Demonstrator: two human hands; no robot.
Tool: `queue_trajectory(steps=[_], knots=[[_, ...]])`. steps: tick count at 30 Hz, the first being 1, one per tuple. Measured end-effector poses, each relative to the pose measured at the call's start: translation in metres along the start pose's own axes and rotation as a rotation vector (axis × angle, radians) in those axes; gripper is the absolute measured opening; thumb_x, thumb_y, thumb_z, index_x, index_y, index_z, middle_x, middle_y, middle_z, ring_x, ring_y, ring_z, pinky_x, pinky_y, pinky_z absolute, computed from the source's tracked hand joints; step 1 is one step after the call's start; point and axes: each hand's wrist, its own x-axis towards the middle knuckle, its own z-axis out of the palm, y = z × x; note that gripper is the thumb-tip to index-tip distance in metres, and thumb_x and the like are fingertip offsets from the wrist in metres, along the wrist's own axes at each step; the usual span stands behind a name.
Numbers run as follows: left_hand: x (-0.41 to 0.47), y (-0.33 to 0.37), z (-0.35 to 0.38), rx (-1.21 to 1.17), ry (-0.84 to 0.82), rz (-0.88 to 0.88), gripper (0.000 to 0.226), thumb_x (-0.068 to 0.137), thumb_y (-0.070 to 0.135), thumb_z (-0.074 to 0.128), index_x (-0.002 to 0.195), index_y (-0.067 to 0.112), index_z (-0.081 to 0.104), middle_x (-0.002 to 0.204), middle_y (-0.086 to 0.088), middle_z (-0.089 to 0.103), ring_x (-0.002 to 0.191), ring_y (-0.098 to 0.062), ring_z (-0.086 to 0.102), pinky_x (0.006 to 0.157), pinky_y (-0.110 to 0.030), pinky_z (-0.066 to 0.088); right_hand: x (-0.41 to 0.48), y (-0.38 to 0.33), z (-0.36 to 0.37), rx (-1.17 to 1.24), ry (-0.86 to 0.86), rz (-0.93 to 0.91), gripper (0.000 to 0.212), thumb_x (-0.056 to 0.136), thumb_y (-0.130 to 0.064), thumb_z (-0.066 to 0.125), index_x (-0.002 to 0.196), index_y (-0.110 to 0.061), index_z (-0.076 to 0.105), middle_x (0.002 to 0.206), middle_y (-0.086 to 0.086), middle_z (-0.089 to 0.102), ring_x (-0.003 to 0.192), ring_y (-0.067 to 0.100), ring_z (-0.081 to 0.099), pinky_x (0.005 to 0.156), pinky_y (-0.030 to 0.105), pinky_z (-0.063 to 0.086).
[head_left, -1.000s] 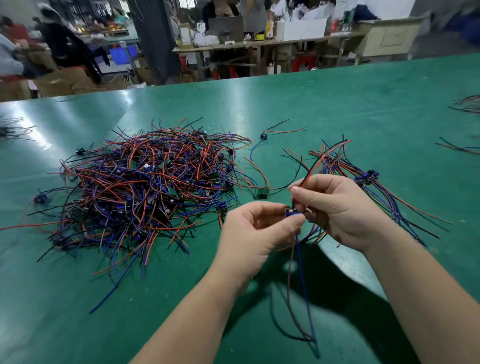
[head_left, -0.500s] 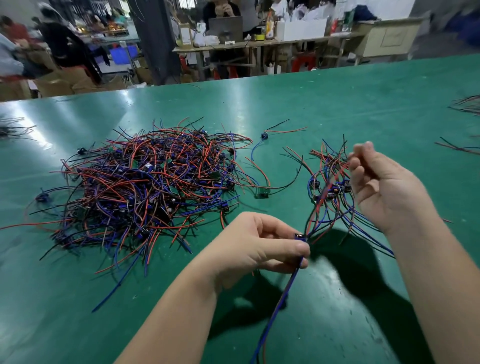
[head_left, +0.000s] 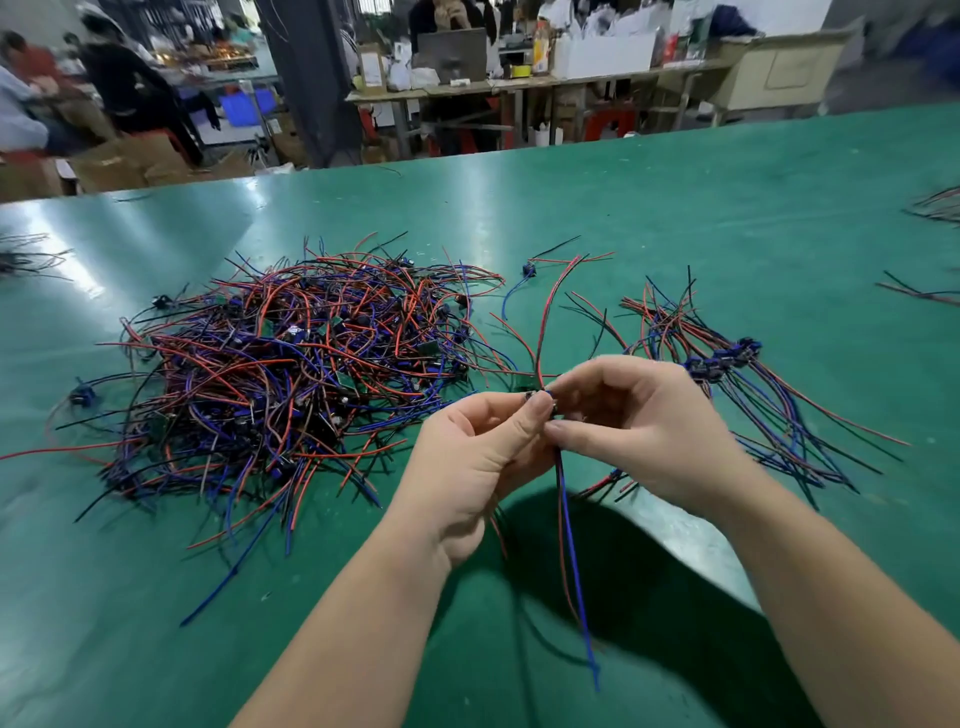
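Both hands meet above the green table (head_left: 675, 218). My left hand (head_left: 472, 462) pinches a small dark connector between thumb and forefinger. My right hand (head_left: 639, 431) pinches the same wire piece (head_left: 571, 551) from the right side; its blue and red leads hang down toward me, and a red lead arcs upward. The connector itself is mostly hidden by my fingertips. A big tangled heap of red, blue and black wires (head_left: 291, 379) lies to the left of my hands. A smaller laid-out bunch of wires with blue connectors (head_left: 727, 364) lies to the right, behind my right hand.
A single loose wire piece (head_left: 530, 273) lies beyond the hands. More wire ends show at the table's right edge (head_left: 935, 208) and left edge (head_left: 26, 257). Past the far table edge are workbenches, boxes and seated people.
My right hand has come back from the right-hand bunch to the wire piece in my left hand and now pinches it. The hanging leads have swung under both hands.
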Motion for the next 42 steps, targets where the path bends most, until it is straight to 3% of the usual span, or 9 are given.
queue_trajectory(steps=[3, 8, 14, 18, 25, 31, 36, 39, 42], knots=[[0.001, -0.001, -0.001, 0.070, -0.012, 0.000, 0.015, 0.058, 0.029, 0.073, 0.065, 0.016, 0.076, 0.065, -0.002, 0.070, 0.054, -0.007, 0.064, 0.055, -0.022, 0.055, 0.001, 0.004, 0.003, -0.032, 0.072, -0.023, 0.021, 0.065, -0.018, 0.082, 0.083, -0.011, 0.071, 0.077, 0.008, 0.072, 0.069, 0.025, 0.067, 0.072, 0.045, 0.056], [0.000, -0.003, 0.002, 0.103, -0.073, 0.022, 0.024, 0.068, 0.035, 0.066, 0.073, 0.015, 0.077, 0.076, 0.000, 0.073, 0.065, -0.010, 0.068, 0.058, -0.022, 0.054, 0.005, 0.004, 0.000, 0.041, 0.149, -0.059, 0.024, 0.074, 0.002, 0.076, 0.084, -0.018, 0.070, 0.077, 0.004, 0.073, 0.070, 0.016, 0.067, 0.071, 0.028, 0.056], [-0.002, -0.005, 0.004, 0.203, -0.107, 0.029, 0.031, 0.071, 0.040, 0.062, 0.093, 0.022, 0.073, 0.091, 0.003, 0.074, 0.081, -0.010, 0.069, 0.070, -0.018, 0.051, 0.018, 0.010, -0.018, -0.019, 0.337, -0.025, 0.028, 0.075, 0.003, 0.074, 0.090, -0.020, 0.067, 0.074, 0.005, 0.068, 0.064, 0.009, 0.063, 0.066, 0.021, 0.055], [0.000, -0.003, 0.001, 0.200, -0.053, 0.002, 0.017, 0.085, 0.030, 0.060, 0.088, 0.021, 0.074, 0.088, 0.003, 0.075, 0.076, -0.008, 0.069, 0.071, -0.020, 0.049, 0.025, 0.026, -0.047, -0.340, 0.551, -0.006, 0.020, 0.078, -0.002, 0.073, 0.091, -0.016, 0.071, 0.075, 0.004, 0.069, 0.064, 0.010, 0.062, 0.072, 0.023, 0.054], [0.009, -0.002, -0.011, 0.356, 0.196, 0.149, 0.021, 0.093, 0.015, 0.057, 0.081, 0.022, 0.072, 0.077, 0.006, 0.074, 0.064, -0.003, 0.063, 0.058, -0.014, 0.045, 0.030, 0.054, -0.045, -0.870, 0.366, 0.128, 0.013, 0.081, -0.007, 0.066, 0.090, -0.009, 0.075, 0.087, 0.009, 0.073, 0.082, 0.025, 0.065, 0.081, 0.029, 0.048], [0.017, -0.007, -0.024, 0.774, 0.363, 0.397, 0.017, 0.087, 0.017, 0.061, 0.080, 0.030, 0.070, 0.077, 0.009, 0.071, 0.073, -0.008, 0.063, 0.070, -0.022, 0.048, 0.030, 0.052, -0.044, -0.996, 0.299, 0.183, 0.020, 0.087, -0.023, 0.063, 0.098, -0.013, 0.075, 0.093, 0.012, 0.065, 0.090, 0.029, 0.058, 0.078, 0.033, 0.046], [0.027, -0.018, -0.039, 1.509, 0.363, 0.501, 0.031, 0.086, 0.030, 0.058, 0.117, 0.029, 0.060, 0.133, 0.008, 0.050, 0.124, -0.017, 0.039, 0.100, -0.034, 0.028, 0.027, 0.044, -0.031, -0.885, 0.361, -0.002, 0.016, 0.086, -0.015, 0.063, 0.099, -0.010, 0.073, 0.092, 0.011, 0.060, 0.092, 0.030, 0.055, 0.077, 0.027, 0.037], [0.029, -0.022, -0.040, 1.584, 0.323, 0.453, 0.033, 0.087, 0.035, 0.056, 0.120, 0.035, 0.055, 0.146, 0.012, 0.034, 0.134, -0.013, 0.023, 0.103, -0.034, 0.013, 0.025, 0.038, -0.019, -0.856, 0.278, -0.111, 0.021, 0.085, -0.013, 0.065, 0.106, -0.011, 0.071, 0.100, 0.010, 0.061, 0.097, 0.030, 0.053, 0.083, 0.029, 0.037], [0.031, -0.026, -0.039, 1.586, 0.312, 0.425, 0.032, 0.087, 0.037, 0.056, 0.118, 0.036, 0.054, 0.145, 0.010, 0.035, 0.132, -0.015, 0.023, 0.102, -0.035, 0.012, 0.024, 0.043, -0.005, -0.991, 0.012, -0.041, 0.054, 0.089, -0.035, 0.060, 0.140, -0.028, 0.044, 0.142, 0.007, 0.044, 0.117, 0.032, 0.041, 0.098, 0.042, 0.033]])
